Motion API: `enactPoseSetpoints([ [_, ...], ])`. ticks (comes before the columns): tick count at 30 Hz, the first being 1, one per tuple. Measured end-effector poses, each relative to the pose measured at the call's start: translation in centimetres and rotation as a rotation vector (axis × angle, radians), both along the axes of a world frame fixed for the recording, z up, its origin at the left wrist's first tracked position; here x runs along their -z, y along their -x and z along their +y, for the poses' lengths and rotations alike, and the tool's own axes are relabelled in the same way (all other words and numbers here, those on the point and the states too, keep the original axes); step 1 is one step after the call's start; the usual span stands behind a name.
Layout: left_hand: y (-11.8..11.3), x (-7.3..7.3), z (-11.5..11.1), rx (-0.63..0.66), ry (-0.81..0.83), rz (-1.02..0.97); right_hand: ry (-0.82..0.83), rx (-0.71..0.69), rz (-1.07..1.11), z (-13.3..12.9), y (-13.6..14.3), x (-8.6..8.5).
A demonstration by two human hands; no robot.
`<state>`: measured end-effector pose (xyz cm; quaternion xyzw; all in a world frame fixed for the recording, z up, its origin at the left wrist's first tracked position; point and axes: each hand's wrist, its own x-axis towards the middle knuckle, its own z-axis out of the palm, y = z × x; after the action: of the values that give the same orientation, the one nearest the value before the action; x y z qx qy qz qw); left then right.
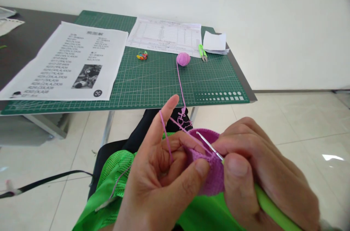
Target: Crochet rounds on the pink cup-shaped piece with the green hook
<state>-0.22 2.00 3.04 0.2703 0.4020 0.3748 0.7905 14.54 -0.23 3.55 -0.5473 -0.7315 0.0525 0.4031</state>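
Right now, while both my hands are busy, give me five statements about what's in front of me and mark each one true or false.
1. The right hand holds a crochet hook with a green handle. True.
2. The yarn ball rests on the cutting mat. True.
3. The crocheted piece is white. False: the crocheted piece is pinkish purple.
4. A yarn strand loops over a raised finger of the left hand. True.
5. The snips lie left of the yarn ball. False: the snips lie to its right.
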Motion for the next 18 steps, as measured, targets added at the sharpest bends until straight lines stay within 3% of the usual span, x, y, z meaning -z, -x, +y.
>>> enactPoseSetpoints([
  [5, 0.4, -0.1, 0.1, 0.025, 0.039, -0.056, -0.055, -0.133, 0.069, 0.4, -0.4, 0.3],
  [9, 0.9, -0.1, 0.3, 0.082, 0.069, -0.116, -0.002, -0.244, 0.119, 0.9, -1.0, -1.3],
  [15, 1.0, -0.4, 0.4, 0.132, 0.074, -0.170, 0.157, -0.359, -0.029, 1.0, -2.9, -3.4],
  [18, 0.8, -0.7, 0.3, 0.116, 0.077, -0.175, 0.127, -0.394, -0.109, 1.2, -3.3, -3.7],
])
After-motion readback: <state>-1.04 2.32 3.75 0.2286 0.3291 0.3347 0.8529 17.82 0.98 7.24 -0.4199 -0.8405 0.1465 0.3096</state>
